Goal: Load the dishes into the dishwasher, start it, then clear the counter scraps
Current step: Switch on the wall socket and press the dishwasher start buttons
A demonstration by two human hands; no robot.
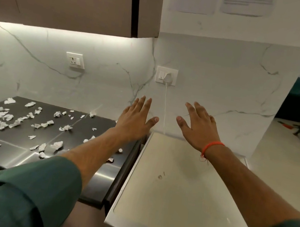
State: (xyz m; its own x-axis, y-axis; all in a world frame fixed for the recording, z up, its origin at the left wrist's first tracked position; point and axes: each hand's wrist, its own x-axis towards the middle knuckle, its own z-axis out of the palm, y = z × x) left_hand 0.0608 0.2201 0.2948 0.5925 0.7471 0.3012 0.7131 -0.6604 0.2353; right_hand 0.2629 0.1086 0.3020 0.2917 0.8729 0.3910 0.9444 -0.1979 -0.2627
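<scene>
Both hands, left (pixel 136 120) and right (pixel 199 125), spread flat, holding nothing, beside paper scraps (pixel 25 123) littering the counter (pixel 72 152)

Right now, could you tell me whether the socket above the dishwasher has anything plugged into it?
Plugged in: a white plug sits in the socket plate, its cable running down behind the dishwasher.

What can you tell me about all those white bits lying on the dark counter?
The paper scraps look like torn, crumpled bits of white paper or tissue in many sizes. Dozens lie scattered, loose and mostly apart, over the glossy black counter, thickest toward its left side, with a few right against the marble backsplash. Neither the left hand nor the right hand touches any; both hover open further right.
</scene>
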